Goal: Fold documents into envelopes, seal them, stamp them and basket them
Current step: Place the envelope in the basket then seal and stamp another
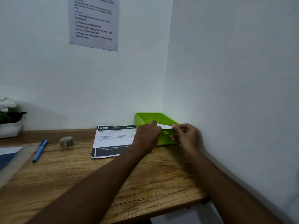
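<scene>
A white envelope (165, 126) is held level over the front rim of the green basket (145, 118), which stands in the back right corner of the wooden desk. My left hand (148, 135) grips the envelope's left end and my right hand (186, 135) pinches its right end. Only a thin strip of the envelope shows between the hands. A stack of printed documents (111, 139) lies on the desk just left of the basket, partly under my left wrist. A roll of stamps (66, 141) stands further left.
A blue pen (39, 150) lies left of the stamp roll. A clear folder with blue and white sheets (11, 157) overhangs the left side. A white pot with a plant (9, 123) sits at the back left. Walls close in behind and to the right.
</scene>
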